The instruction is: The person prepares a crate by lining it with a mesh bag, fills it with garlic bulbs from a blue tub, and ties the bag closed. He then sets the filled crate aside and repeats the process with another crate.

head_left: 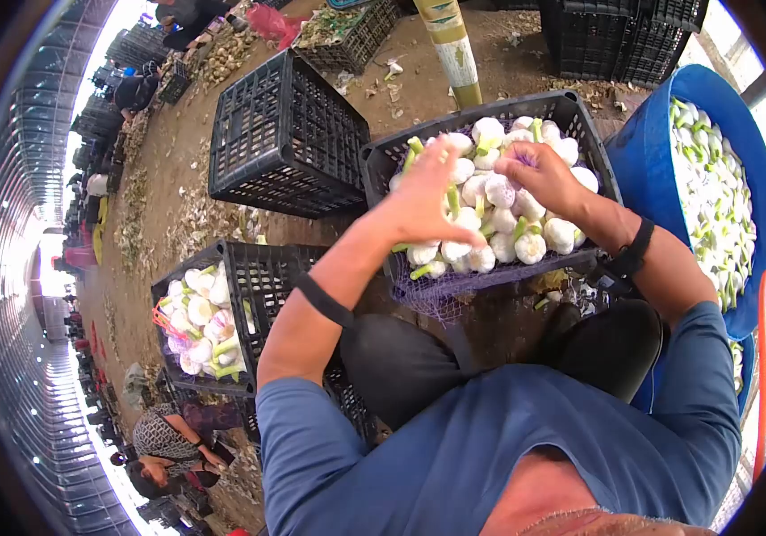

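Left hand (423,204) lies spread open on the garlic bulbs (500,191), while right hand (545,175) pinches purple mesh (436,293).

L. hand (427,201) hides garlic bulbs (499,192) beneath; R. hand (544,179) fingertips buried, grip unclear; blue tub (660,152) beyond it cut off.

Produce-sorting shed beneath an arched tunnel roof (9,339). Earth floor (182,152), black crates (284,134) and heaped garlic bulbs (488,132) identify it.
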The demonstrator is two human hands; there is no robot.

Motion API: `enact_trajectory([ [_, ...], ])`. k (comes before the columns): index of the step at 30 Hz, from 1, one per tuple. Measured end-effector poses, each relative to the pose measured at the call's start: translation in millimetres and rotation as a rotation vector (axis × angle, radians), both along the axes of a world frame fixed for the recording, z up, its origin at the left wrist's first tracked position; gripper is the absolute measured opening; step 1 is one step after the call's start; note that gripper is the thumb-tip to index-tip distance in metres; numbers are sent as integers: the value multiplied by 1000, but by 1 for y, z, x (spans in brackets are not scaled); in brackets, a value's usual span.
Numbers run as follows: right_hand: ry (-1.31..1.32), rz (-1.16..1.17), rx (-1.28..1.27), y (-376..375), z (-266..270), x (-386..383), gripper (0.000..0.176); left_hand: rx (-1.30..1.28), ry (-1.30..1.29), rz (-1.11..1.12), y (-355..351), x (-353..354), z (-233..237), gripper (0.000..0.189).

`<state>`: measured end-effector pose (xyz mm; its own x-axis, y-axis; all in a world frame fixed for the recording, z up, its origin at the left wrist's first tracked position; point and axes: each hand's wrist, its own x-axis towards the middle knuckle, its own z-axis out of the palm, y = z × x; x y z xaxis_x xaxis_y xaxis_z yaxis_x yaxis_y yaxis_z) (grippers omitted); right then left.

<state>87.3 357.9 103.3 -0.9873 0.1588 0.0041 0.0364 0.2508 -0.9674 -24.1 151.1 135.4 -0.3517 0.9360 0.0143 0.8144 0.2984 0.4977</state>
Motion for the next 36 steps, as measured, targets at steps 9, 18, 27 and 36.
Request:
enact_trajectory([
  [9, -5, -97, 167, -8, 8, -16, 19, 329, 181, 236, 73, 29, -62, 124],
  [18, -25, -8, 529, 12, 7, -32, 21, 49, -128, 147, 74, 8, -30, 53],
  [27, -135, 62, 278, 43, -10, -26, 22, 6, -101, -22, -48, -7, 53, 83],
  [36, -107, 49, 228, 36, -6, -22, 23, 192, 152, -141, -46, 16, -6, 17],
])
